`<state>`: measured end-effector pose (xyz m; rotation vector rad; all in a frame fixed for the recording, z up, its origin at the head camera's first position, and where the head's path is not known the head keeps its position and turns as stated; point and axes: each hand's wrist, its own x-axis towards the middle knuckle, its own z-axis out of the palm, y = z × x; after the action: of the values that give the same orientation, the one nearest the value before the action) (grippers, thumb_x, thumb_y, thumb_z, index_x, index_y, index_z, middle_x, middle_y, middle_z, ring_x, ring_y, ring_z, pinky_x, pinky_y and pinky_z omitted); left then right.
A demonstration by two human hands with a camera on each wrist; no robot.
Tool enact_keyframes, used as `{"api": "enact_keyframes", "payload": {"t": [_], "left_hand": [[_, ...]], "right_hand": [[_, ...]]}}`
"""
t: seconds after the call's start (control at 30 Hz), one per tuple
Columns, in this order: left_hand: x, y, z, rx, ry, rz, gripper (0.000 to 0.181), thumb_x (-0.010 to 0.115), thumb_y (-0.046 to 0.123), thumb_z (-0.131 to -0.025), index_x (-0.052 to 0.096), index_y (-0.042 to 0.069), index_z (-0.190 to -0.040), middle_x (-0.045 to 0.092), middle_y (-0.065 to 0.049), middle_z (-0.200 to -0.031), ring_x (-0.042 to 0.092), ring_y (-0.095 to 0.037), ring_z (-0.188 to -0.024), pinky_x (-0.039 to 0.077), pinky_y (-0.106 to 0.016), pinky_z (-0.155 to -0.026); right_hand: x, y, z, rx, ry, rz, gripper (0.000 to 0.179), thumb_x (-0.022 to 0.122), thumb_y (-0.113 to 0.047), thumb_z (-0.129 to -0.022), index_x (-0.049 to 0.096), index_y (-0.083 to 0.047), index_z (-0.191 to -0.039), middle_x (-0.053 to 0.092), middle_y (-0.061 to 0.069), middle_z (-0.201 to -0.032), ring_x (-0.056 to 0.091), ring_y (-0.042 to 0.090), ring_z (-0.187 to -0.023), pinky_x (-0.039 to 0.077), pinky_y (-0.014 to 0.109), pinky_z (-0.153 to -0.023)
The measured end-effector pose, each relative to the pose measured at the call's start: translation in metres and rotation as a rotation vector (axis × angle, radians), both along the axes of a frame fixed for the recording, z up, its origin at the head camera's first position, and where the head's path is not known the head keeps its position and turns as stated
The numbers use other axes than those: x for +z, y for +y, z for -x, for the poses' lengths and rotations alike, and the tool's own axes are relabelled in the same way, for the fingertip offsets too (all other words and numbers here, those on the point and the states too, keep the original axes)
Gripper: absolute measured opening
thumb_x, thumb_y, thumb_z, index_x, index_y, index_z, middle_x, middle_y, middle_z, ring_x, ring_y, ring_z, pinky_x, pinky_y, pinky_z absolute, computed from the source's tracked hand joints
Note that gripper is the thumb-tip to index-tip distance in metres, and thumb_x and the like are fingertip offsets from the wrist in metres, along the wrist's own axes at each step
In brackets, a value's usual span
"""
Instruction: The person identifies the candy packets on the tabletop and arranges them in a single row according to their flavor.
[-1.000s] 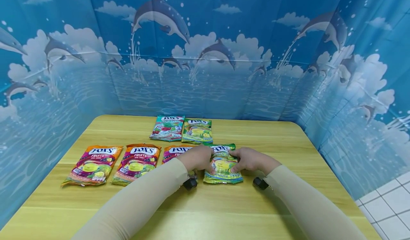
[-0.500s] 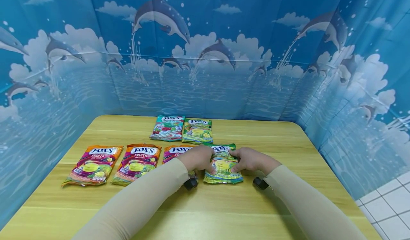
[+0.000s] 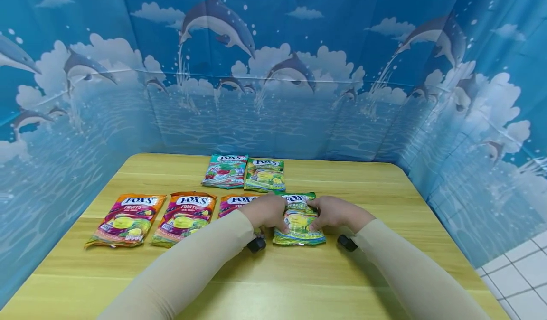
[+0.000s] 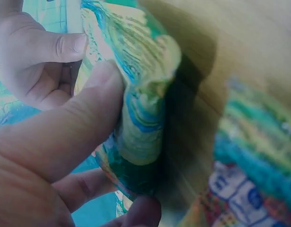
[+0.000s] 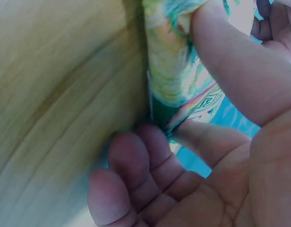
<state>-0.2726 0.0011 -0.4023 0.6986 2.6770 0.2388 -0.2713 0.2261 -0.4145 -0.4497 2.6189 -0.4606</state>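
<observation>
A green and yellow Fox's candy bag (image 3: 297, 222) lies at the front row's right end, held from both sides. My left hand (image 3: 266, 211) grips its left edge; in the left wrist view the thumb (image 4: 100, 90) presses the printed face while fingers reach to the edge. On the opposite side, my right hand (image 3: 339, 214) holds the right edge, its thumb (image 5: 226, 52) on the front and its index finger at the edge. The other right fingers (image 5: 129, 156) curl near the tabletop. Partly behind my left hand lies an orange and purple Fox's bag (image 3: 231, 205).
Two more orange and purple candy bags (image 3: 126, 220) (image 3: 183, 218) lie to the left in the front row. Behind are a teal candy bag (image 3: 225, 171) and another green candy bag (image 3: 265, 174), side by side. A dolphin-print curtain (image 3: 273, 116) surrounds the wooden table (image 3: 367, 182).
</observation>
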Motion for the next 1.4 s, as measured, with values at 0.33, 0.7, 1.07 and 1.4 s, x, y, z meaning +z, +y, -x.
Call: {"api": "enact_keyframes", "payload": {"t": [0.33, 0.7, 1.07, 1.4], "left_hand": [[0.009, -0.006, 0.013, 0.033, 0.033, -0.004, 0.089, 0.081, 0.057, -0.089, 0.047, 0.014, -0.159, 0.043, -0.017, -0.157, 0.055, -0.025, -0.124, 0.056, -0.038, -0.090], [0.013, -0.055, 0.060, 0.244, 0.032, -0.229, 0.088, 0.070, 0.052, -0.099, 0.028, 0.017, -0.168, 0.027, -0.015, -0.174, 0.015, -0.039, -0.163, 0.031, -0.061, -0.126], [0.002, -0.064, 0.081, 0.353, 0.002, -0.264, 0.090, 0.068, 0.053, -0.100, 0.025, 0.014, -0.169, 0.030, -0.014, -0.173, 0.025, -0.038, -0.161, 0.032, -0.060, -0.126], [-0.007, -0.062, 0.091, 0.361, -0.023, -0.229, 0.085, 0.068, 0.049, -0.101, 0.029, 0.013, -0.168, 0.040, -0.013, -0.169, 0.046, -0.037, -0.150, 0.041, -0.056, -0.120]], "right_hand": [[0.008, 0.003, 0.007, -0.035, 0.165, -0.016, 0.083, 0.082, -0.044, -0.092, 0.049, -0.004, -0.157, 0.055, 0.027, -0.146, 0.056, 0.040, -0.129, 0.050, 0.057, -0.106], [0.010, -0.023, 0.041, -0.120, 0.195, 0.174, 0.075, 0.065, -0.040, -0.105, 0.034, -0.005, -0.164, 0.043, 0.026, -0.162, 0.046, 0.044, -0.148, 0.044, 0.061, -0.116], [0.010, -0.055, 0.067, -0.174, 0.150, 0.184, 0.075, 0.059, -0.041, -0.108, 0.025, -0.012, -0.169, 0.038, 0.022, -0.167, 0.064, 0.038, -0.130, 0.050, 0.054, -0.108], [0.003, -0.069, 0.086, -0.153, 0.084, 0.164, 0.076, 0.058, -0.041, -0.109, 0.021, -0.013, -0.170, 0.045, 0.019, -0.164, 0.050, 0.037, -0.147, 0.044, 0.055, -0.118]]}}
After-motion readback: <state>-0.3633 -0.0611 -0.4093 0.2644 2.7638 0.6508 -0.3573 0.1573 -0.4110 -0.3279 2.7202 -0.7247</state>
